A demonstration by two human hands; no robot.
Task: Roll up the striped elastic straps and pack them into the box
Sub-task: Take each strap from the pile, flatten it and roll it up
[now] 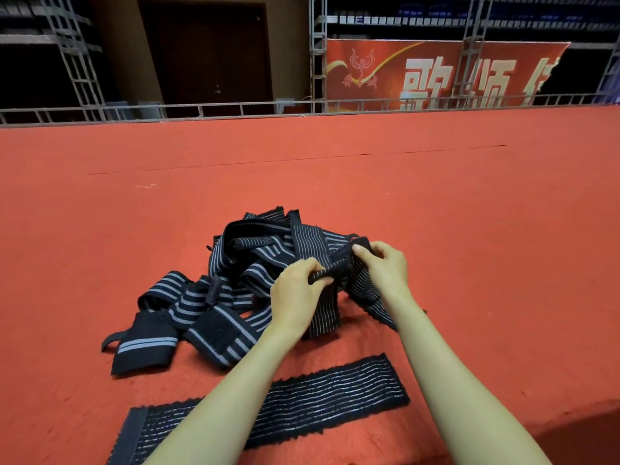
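Note:
A tangled heap of black elastic straps with grey stripes (235,263) lies on the red felt surface (469,229). Both hands hold one thin-striped strap (327,308) at the heap's right side. My left hand (297,293) pinches its near part between thumb and fingers. My right hand (382,266) grips its upper end, and the strap's loose length hangs down between my hands. Another thin-striped strap (322,397) lies flat and stretched out in front of me, under my left forearm. No box is in view.
The red felt surface reaches far back to a metal rail (235,110). Behind the rail stand metal trusses, a dark door (208,55) and a red banner with large characters (436,75). At lower right the surface's edge (570,427) drops into shadow.

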